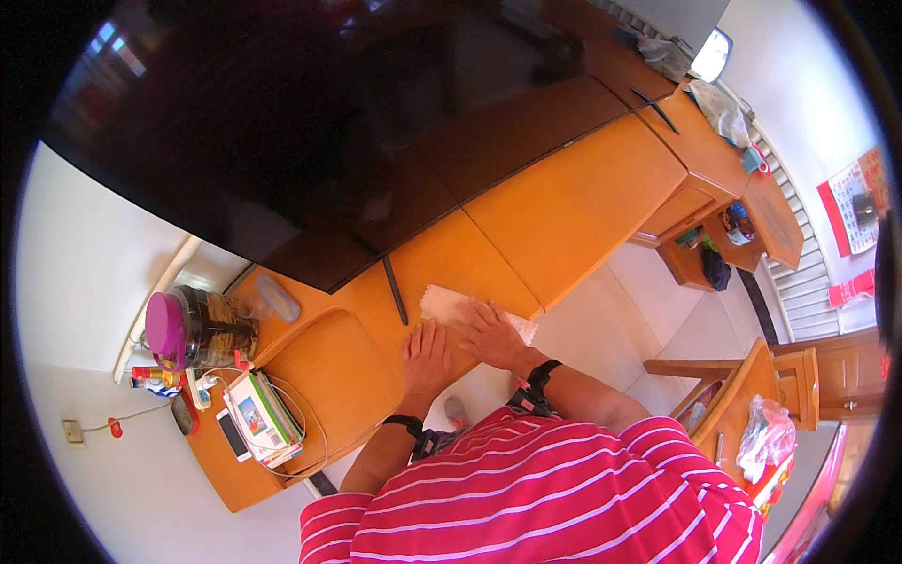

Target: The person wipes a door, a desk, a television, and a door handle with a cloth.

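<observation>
A pale cloth [440,302] with scalloped edges lies flat near the front edge of a wooden TV cabinet [564,204]. My right hand [491,333] rests palm down on it, fingers spread over the fabric. Just left of the cloth, my left hand [426,358] lies palm down on the bare wood, holding nothing. Its fingers are slightly apart and point towards the television. Beyond my hands stands a large dark flat-screen television [303,134]. One of its thin black feet [395,290] ends close to my left fingertips.
On the left stand a large jar with a purple lid [166,326], stacked books [257,416], a white phone [233,435] and a power strip [199,389] with cables. The other television foot [655,111] is at the far right. A wooden chair [740,402] holding a plastic bag [764,433] stands behind right.
</observation>
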Demonstrator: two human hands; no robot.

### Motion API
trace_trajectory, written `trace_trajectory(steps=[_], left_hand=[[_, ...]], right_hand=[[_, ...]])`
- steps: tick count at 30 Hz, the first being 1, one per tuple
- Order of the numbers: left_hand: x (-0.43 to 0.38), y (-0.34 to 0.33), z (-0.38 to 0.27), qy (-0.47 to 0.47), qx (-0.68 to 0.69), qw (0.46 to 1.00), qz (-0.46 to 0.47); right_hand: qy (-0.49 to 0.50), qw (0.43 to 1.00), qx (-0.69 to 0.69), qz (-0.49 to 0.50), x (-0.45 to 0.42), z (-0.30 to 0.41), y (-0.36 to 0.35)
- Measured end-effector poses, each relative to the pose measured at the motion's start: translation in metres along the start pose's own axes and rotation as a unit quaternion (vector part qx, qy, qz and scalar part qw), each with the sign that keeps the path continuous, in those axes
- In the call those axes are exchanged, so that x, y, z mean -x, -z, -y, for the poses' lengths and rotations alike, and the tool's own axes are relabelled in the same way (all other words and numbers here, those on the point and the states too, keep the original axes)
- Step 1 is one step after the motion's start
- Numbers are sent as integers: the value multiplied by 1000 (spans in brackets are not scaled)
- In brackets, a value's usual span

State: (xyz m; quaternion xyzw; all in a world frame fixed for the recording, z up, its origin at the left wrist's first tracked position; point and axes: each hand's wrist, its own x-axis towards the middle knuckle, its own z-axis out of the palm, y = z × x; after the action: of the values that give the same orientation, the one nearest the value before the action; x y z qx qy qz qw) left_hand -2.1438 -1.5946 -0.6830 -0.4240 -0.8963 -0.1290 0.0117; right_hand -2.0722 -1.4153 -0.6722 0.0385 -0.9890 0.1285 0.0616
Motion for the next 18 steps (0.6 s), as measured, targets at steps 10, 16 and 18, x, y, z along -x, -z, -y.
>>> trace_trajectory(steps=[10,16,18], left_hand=[[-2,4,-5,10,-3,999,-30],[-2,6,-8,12,-5,999,-29],[-5,8,-8,5,-9,1000,-28]], right_hand=[[-178,974,77,-116,-9,-166,32],[-303,883,276,-228,-22,-201,14],[-203,968,87,-121,-40,-186,-16]])
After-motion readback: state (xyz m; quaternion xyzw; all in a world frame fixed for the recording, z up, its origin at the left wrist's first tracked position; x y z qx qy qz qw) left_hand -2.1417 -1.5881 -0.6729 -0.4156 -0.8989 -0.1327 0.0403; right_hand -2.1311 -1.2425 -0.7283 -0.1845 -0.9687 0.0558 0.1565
